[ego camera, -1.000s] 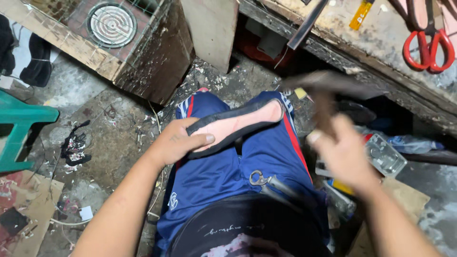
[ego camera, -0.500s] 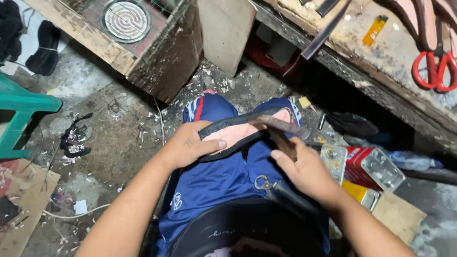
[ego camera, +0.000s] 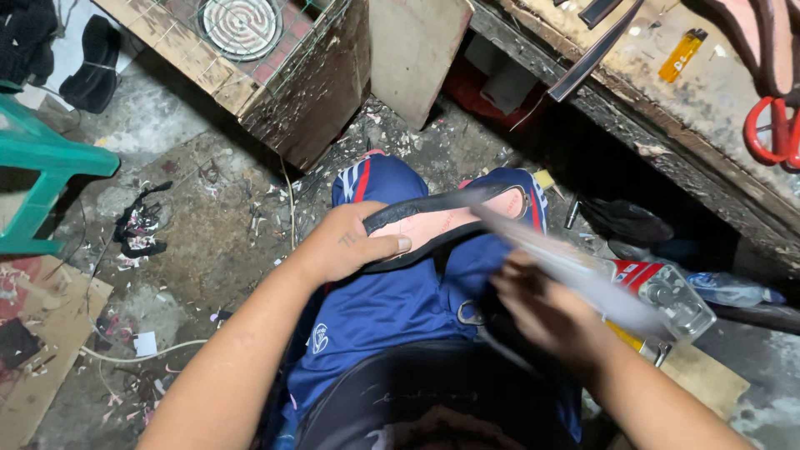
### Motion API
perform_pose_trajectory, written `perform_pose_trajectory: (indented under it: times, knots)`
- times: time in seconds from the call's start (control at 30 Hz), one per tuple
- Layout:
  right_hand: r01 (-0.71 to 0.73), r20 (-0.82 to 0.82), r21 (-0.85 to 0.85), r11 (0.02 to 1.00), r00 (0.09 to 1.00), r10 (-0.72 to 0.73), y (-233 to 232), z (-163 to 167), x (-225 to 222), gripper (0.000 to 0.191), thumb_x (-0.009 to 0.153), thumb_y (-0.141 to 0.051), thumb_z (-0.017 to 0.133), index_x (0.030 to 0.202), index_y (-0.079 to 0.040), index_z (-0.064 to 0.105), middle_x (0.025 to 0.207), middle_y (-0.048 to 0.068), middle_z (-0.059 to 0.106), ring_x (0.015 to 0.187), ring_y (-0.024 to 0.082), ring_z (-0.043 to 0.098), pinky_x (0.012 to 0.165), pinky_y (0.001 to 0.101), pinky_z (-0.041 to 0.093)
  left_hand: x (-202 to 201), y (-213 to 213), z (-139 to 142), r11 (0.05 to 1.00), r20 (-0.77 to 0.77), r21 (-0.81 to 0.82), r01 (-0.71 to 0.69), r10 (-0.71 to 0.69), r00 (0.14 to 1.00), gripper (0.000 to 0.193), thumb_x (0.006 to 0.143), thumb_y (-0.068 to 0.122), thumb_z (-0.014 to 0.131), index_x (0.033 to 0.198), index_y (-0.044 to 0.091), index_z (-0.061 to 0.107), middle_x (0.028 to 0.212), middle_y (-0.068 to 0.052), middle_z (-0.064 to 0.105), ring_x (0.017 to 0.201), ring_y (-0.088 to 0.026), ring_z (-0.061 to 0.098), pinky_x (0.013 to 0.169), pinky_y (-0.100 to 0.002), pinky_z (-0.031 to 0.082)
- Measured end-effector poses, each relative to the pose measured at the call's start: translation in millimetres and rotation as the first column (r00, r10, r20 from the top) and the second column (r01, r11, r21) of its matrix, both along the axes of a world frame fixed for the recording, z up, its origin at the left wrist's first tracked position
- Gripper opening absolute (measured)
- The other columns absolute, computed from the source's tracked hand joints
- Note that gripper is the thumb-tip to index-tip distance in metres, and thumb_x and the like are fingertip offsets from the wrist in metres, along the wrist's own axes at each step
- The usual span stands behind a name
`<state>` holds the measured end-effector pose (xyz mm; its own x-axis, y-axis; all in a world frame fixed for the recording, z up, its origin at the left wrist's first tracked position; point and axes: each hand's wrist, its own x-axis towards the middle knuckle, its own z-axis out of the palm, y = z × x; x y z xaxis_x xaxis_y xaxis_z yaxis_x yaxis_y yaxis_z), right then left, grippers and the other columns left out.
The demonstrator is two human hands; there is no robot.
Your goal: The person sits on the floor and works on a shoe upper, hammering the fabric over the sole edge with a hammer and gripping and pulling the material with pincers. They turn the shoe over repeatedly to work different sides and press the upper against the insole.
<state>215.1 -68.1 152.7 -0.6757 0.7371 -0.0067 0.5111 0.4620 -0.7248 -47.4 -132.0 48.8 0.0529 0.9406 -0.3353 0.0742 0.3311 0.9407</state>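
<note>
I sit with a pink shoe sole [ego camera: 442, 221], rimmed in black, lying across my knees in blue shorts [ego camera: 392, 308]. My left hand [ego camera: 346, 246] presses down on the sole's near end, thumb along its edge. My right hand [ego camera: 542, 312] is closed around a long tool [ego camera: 583, 279] that is smeared by motion. The tool's far end reaches toward the sole's right end. I cannot make out its head.
A wooden box with a round coil [ego camera: 242, 25] stands ahead on the left, with a board [ego camera: 417, 50] leaning beside it. On the workbench [ego camera: 667, 133] at right lie red scissors [ego camera: 771, 129] and a yellow lighter [ego camera: 682, 54]. A green stool [ego camera: 42, 158] stands left, a metal can [ego camera: 667, 292] right. Scraps litter the floor.
My right hand swung the tool down from above the sole and is now pulled back toward my lap, blurred. My left hand has kept its hold on the sole.
</note>
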Motion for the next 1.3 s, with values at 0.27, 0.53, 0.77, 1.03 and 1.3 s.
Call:
perform_pose_trajectory:
  times: [0.27, 0.53, 0.77, 1.03, 1.3]
  knots:
    - [-0.108, -0.2, -0.035, 0.994, 0.975, 0.098, -9, -15, 3, 0.052, 0.095, -0.025, 0.065, 0.142, -0.006, 0.053, 0.105, 0.019, 0.068, 0.092, 0.038, 0.064, 0.082, 0.0452, 0.051, 0, -1, -2, 1.0, 0.068, 0.017, -0.014, 0.013, 0.998, 0.037, 0.083, 0.02, 0.078, 0.115, 0.002, 0.072, 0.093, 0.003, 0.073, 0.083, -0.005, 0.064, 0.076, -0.024, 0.055]
    - [0.079, 0.256, -0.203, 0.976, 0.966, -0.025, -2, -42, 11, 0.044, 0.084, -0.035, 0.076, 0.115, -0.007, 0.066, 0.093, 0.014, 0.071, 0.085, 0.027, 0.071, 0.079, 0.0375, 0.056, 1, -6, 25, 0.996, -0.264, 0.083, 0.028, -0.005, 0.964, 0.045, 0.08, 0.028, 0.08, 0.121, 0.012, 0.071, 0.088, 0.001, 0.072, 0.075, -0.011, 0.062, 0.068, -0.029, 0.054]
    - [0.172, -0.093, -0.04, 0.984, 0.98, -0.175, -1, -54, 37, 0.059, 0.094, -0.024, 0.065, 0.149, -0.005, 0.05, 0.102, 0.014, 0.068, 0.086, 0.029, 0.068, 0.084, 0.0355, 0.053, -3, -2, 37, 0.93, -0.652, 0.353, 0.099, 0.169, 0.739, 0.053, 0.075, 0.035, 0.083, 0.123, 0.018, 0.068, 0.097, -0.012, 0.067, 0.093, -0.037, 0.067, 0.079, -0.045, 0.053]
    - [0.09, 0.044, 0.045, 0.995, 0.995, -0.092, -5, -44, 13, 0.047, 0.093, -0.02, 0.068, 0.139, -0.01, 0.06, 0.099, 0.012, 0.068, 0.085, 0.027, 0.068, 0.077, 0.0339, 0.053, 2, -1, 32, 0.921, -0.629, 0.375, 0.101, 0.173, 0.758, 0.053, 0.075, 0.033, 0.081, 0.124, 0.018, 0.069, 0.102, -0.012, 0.069, 0.097, -0.036, 0.067, 0.082, -0.045, 0.053]
    - [0.004, -0.022, 0.129, 0.992, 1.0, -0.001, -3, -23, -3, 0.058, 0.093, -0.022, 0.069, 0.148, -0.018, 0.053, 0.102, 0.011, 0.068, 0.087, 0.031, 0.068, 0.076, 0.0366, 0.054, 3, -1, 26, 0.927, -0.664, 0.363, 0.1, 0.181, 0.725, 0.055, 0.077, 0.037, 0.082, 0.126, 0.017, 0.067, 0.099, -0.013, 0.067, 0.096, -0.037, 0.067, 0.08, -0.046, 0.053]
